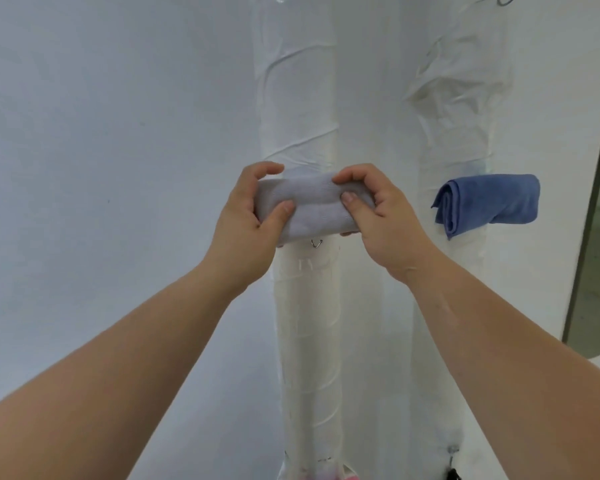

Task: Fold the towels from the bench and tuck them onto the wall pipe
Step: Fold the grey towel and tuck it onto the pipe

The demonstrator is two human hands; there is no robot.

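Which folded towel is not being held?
The blue folded towel at the right white-wrapped pipe; no hand touches it. The pale grey folded towel is gripped by the left hand and right hand at the left white-wrapped pipe.

Head view: the left forearm (118, 358) and right forearm (499, 341) are bare along their whole visible length, smooth, broadening from the wrist toward the frame's lower edge. The left hand (246, 220) and right hand (378, 216) are likewise bare, with short, rounded fingers and plain, close-trimmed thumbnails (347, 196). A faint lighter streak runs lengthwise on the right forearm just past the creased wrist.
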